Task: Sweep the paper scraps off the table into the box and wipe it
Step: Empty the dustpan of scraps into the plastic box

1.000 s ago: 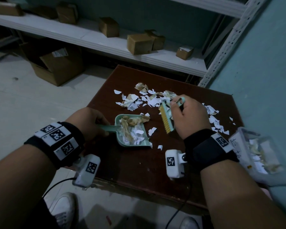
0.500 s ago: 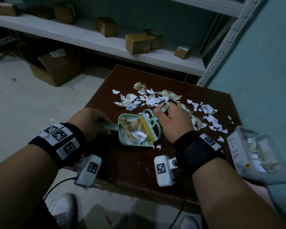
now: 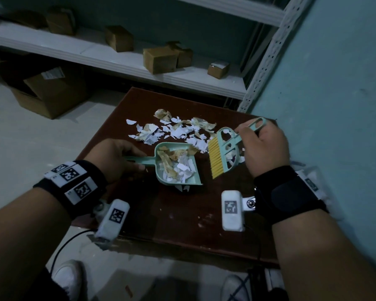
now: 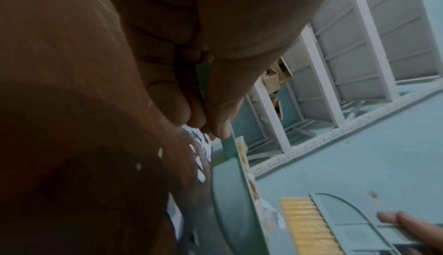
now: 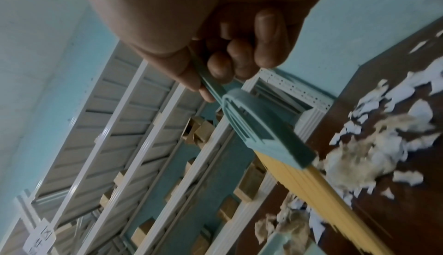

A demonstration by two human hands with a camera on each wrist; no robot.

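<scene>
White and tan paper scraps [image 3: 174, 131] lie heaped at the far middle of the dark brown table [image 3: 182, 216]. My left hand [image 3: 117, 157] grips the handle of a green dustpan [image 3: 176, 166], which rests on the table and holds scraps. My right hand [image 3: 261, 146] grips the handle of a green brush [image 3: 226, 153] with yellow bristles, just right of the pan's mouth. In the left wrist view, my left hand [image 4: 206, 118] pinches the handle of the dustpan [image 4: 230, 192], with the brush [image 4: 311, 227] beyond. In the right wrist view, my right hand [image 5: 215, 77] holds the brush [image 5: 263, 132] beside scraps [image 5: 371, 145].
A white shelf [image 3: 117, 59] behind the table carries several small cardboard boxes. A large cardboard box [image 3: 50, 92] stands on the floor at the left. The teal wall [image 3: 334, 105] runs close along the table's right side. My right wrist hides most of the table's right edge.
The brush swept left into the dustpan half a second ago and has now swung back out to the pan's right. The left hand and dustpan stayed almost still.
</scene>
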